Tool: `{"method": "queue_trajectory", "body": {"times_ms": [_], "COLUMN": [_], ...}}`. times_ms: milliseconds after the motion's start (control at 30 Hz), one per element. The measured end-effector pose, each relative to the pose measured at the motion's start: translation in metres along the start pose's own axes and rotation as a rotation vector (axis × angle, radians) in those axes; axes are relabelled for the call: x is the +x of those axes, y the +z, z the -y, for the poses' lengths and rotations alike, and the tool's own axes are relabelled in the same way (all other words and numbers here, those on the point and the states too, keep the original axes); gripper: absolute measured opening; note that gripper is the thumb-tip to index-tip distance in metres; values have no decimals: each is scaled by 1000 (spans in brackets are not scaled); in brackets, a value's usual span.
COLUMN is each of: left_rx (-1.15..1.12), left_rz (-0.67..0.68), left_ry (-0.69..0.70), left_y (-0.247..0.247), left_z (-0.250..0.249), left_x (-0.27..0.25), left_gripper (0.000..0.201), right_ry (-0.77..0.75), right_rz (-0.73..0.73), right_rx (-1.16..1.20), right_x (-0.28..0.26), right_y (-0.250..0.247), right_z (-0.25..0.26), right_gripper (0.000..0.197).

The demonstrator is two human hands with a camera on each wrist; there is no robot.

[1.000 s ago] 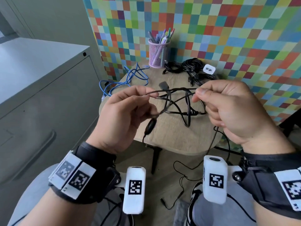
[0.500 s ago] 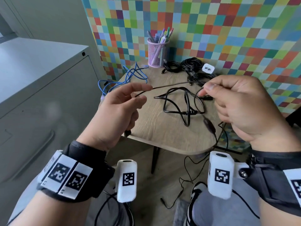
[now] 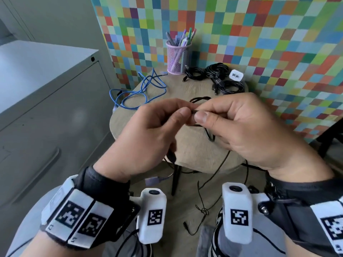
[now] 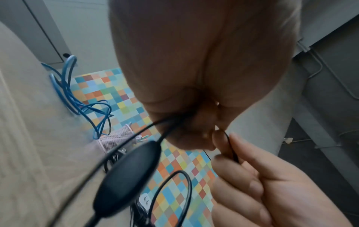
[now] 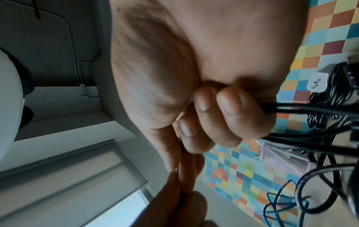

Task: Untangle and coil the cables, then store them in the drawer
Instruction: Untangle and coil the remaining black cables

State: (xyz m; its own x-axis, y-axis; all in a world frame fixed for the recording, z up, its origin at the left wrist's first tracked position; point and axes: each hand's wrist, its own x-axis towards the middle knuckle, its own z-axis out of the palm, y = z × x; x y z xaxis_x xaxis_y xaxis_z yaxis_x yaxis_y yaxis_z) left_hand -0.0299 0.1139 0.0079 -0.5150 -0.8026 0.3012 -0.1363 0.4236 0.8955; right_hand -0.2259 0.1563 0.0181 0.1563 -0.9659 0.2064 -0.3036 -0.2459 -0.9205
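Note:
A thin black cable (image 3: 210, 136) is held above the round wooden table (image 3: 194, 154). My left hand (image 3: 182, 115) and right hand (image 3: 199, 114) meet fingertip to fingertip and both pinch it. In the right wrist view my curled fingers (image 5: 229, 107) hold several black strands (image 5: 303, 109). The cable's oval inline piece (image 4: 128, 176) hangs below my left hand. A free length drops to the floor with a small knot (image 3: 204, 211) in it. A loose blue cable (image 3: 141, 89) lies at the table's left rear.
Coiled black cables (image 3: 219, 76) and a white charger (image 3: 236, 75) sit at the table's back edge beside a pink mesh pen cup (image 3: 177, 58). A grey metal cabinet (image 3: 46, 108) with a recessed drawer handle (image 3: 37, 173) stands to the left. A checkered wall is behind.
My hands, held apart with a stretch of cable between them, have come together over the table. The black loops that lay on the table are now gathered at my right hand.

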Motion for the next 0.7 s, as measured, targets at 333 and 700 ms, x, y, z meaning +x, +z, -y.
{"method": "queue_trajectory", "body": {"times_ms": [333, 700], "left_rx": [91, -297], "left_rz": [-341, 91], "left_ry": [1, -28], "left_y": [-24, -1], "left_z": [14, 3], "left_x": [4, -2], "left_gripper": [16, 44], "right_ry": [31, 4], "right_rz": [-90, -181], "right_rx": [-62, 380], "right_x": [-1, 7], "right_y": [-15, 28], "right_z": [-5, -1], "right_gripper": [22, 19]}}
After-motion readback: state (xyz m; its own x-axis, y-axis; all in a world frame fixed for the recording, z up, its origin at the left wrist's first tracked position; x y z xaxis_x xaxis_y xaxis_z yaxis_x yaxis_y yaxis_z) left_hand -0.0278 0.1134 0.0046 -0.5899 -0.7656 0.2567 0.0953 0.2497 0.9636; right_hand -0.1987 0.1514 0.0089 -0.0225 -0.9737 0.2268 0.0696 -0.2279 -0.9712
